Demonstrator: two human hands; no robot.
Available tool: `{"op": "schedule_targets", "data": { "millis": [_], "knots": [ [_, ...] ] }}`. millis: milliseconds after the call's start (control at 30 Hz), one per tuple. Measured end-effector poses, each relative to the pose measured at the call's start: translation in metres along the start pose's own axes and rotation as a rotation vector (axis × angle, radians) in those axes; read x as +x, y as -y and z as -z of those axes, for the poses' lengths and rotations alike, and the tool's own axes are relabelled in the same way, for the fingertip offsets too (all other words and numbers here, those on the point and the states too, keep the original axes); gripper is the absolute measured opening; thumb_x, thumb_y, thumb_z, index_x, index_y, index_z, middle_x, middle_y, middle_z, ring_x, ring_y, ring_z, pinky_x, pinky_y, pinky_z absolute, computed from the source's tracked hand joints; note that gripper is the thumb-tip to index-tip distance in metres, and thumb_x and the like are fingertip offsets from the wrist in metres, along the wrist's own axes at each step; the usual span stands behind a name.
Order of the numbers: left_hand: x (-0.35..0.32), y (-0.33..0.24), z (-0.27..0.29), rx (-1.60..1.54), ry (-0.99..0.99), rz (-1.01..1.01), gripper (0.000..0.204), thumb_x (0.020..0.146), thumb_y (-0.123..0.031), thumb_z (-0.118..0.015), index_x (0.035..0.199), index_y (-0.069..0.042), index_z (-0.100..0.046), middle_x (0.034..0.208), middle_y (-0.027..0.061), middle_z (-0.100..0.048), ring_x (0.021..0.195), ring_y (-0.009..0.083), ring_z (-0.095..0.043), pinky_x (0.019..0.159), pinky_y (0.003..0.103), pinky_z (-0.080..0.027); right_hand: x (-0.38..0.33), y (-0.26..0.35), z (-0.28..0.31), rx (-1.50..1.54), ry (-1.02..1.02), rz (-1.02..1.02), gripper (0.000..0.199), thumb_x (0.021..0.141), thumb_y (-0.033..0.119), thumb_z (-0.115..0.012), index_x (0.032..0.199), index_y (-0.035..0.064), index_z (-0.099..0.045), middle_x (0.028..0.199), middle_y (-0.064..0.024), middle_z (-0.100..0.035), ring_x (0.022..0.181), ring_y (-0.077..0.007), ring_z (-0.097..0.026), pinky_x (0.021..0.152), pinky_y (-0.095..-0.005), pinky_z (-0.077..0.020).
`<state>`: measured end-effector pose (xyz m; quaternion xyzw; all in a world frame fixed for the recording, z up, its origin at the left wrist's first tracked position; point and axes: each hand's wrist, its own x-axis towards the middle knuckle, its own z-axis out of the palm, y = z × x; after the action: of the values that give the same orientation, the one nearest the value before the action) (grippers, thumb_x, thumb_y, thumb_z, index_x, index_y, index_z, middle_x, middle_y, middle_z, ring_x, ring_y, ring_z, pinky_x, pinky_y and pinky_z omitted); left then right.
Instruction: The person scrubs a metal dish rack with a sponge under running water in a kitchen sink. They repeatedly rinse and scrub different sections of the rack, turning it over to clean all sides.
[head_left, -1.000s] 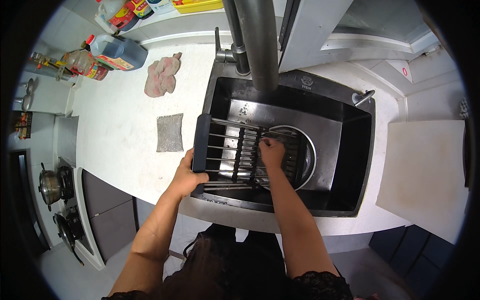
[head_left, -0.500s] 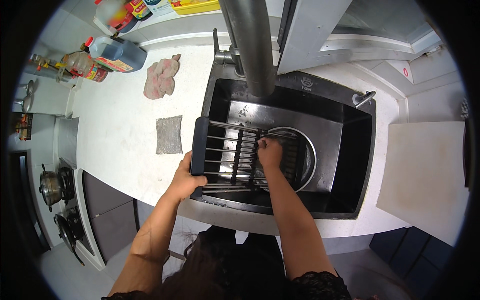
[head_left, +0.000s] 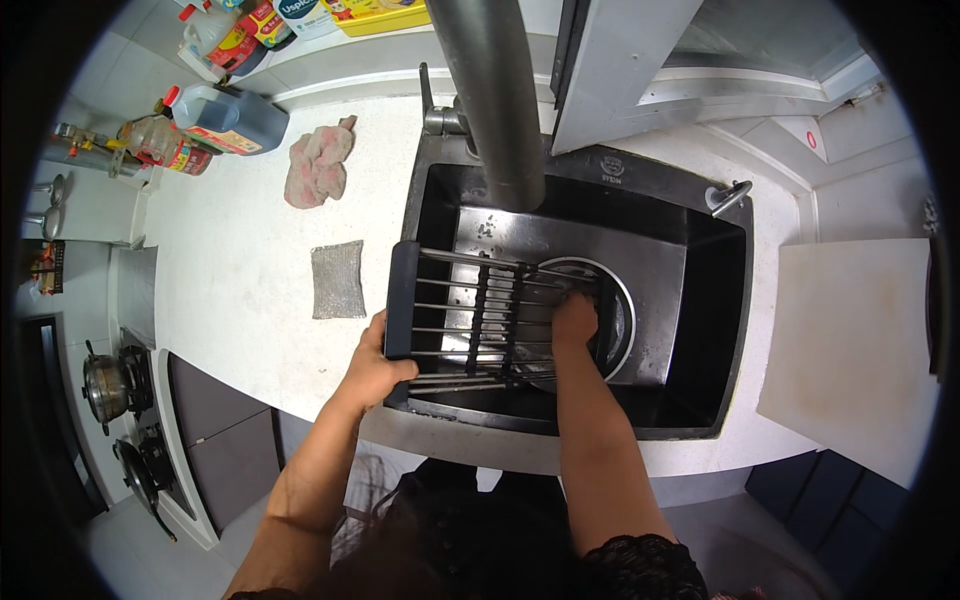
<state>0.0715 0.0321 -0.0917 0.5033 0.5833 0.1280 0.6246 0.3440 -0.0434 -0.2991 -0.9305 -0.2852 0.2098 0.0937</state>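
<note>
A black wire dish rack [head_left: 470,318] lies across the left part of the dark sink [head_left: 700,270]. My left hand [head_left: 372,370] grips the rack's black end bar at its near left corner. My right hand [head_left: 574,322] is closed over the rack's right end, above a round metal pan [head_left: 622,322] that sits in the sink. What the right fingers hold is hidden by the bars. A tall grey faucet pipe [head_left: 495,100] rises over the sink's far edge.
A grey scouring cloth [head_left: 336,279] and a pink rag [head_left: 318,162] lie on the white counter left of the sink. Bottles [head_left: 225,115] stand at the back left. A pale cutting board [head_left: 850,350] lies to the right. A stove with pots [head_left: 105,385] is at far left.
The rack has slid a little to the left over the sink's left rim, with my left hand moving along it. My right hand stays at the rack's right end.
</note>
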Motion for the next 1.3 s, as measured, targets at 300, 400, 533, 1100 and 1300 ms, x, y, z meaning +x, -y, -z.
{"op": "schedule_targets", "data": {
  "millis": [300, 400, 533, 1100, 1300],
  "knots": [
    [0.004, 0.011, 0.005, 0.045, -0.004, -0.020, 0.082, 0.059, 0.002, -0.061, 0.137, -0.006, -0.037, 0.105, 0.0070, -0.057, 0.090, 0.0184, -0.055, 0.080, 0.026, -0.045, -0.007, 0.055, 0.030, 1.073, 0.395, -0.258, 0.021, 0.076, 0.017, -0.073, 0.088, 0.0009, -0.067, 0.076, -0.0054, -0.064, 0.070, -0.0192, -0.061, 0.060, -0.0337, -0.0509],
    [0.005, 0.005, 0.002, 0.048, 0.003, -0.028, 0.082, 0.059, 0.001, -0.061, 0.137, -0.006, -0.037, 0.104, 0.0070, -0.056, 0.090, 0.0183, -0.055, 0.080, 0.027, -0.045, -0.014, 0.059, 0.004, 1.167, 0.178, -0.177, 0.017, 0.078, 0.018, -0.073, 0.085, 0.0033, -0.069, 0.068, 0.0005, -0.062, 0.061, -0.0097, -0.056, 0.059, -0.0291, -0.0484],
    [0.005, 0.009, 0.003, 0.071, -0.007, -0.030, 0.081, 0.059, 0.000, -0.061, 0.136, -0.006, -0.038, 0.103, 0.0068, -0.056, 0.090, 0.0179, -0.054, 0.079, 0.026, -0.045, -0.001, 0.037, -0.015, 0.720, -0.164, -0.147, 0.015, 0.076, 0.016, -0.072, 0.086, 0.0050, -0.069, 0.076, -0.0108, -0.067, 0.068, -0.0265, -0.065, 0.063, -0.0386, -0.0491],
    [-0.004, -0.030, -0.005, 0.090, 0.095, 0.061, 0.073, 0.061, -0.014, -0.072, 0.126, -0.001, -0.042, 0.103, 0.0143, -0.058, 0.095, 0.0230, -0.056, 0.082, 0.030, -0.047, -0.034, 0.075, 0.079, 0.791, -0.086, 0.361, 0.018, 0.071, 0.009, -0.072, 0.086, 0.0039, -0.064, 0.085, -0.0133, -0.067, 0.083, -0.0290, -0.065, 0.076, -0.0348, -0.0495],
    [-0.043, -0.075, -0.014, 0.029, 0.111, 0.213, 0.076, 0.066, -0.027, -0.071, 0.129, 0.000, -0.036, 0.104, 0.0155, -0.057, 0.093, 0.0217, -0.057, 0.077, 0.029, -0.047, -0.014, 0.037, 0.070, 0.546, -0.068, 0.092, 0.016, 0.070, 0.011, -0.075, 0.082, 0.0043, -0.066, 0.078, -0.0113, -0.067, 0.063, -0.0250, -0.063, 0.062, -0.0331, -0.0498]
  ]
}}
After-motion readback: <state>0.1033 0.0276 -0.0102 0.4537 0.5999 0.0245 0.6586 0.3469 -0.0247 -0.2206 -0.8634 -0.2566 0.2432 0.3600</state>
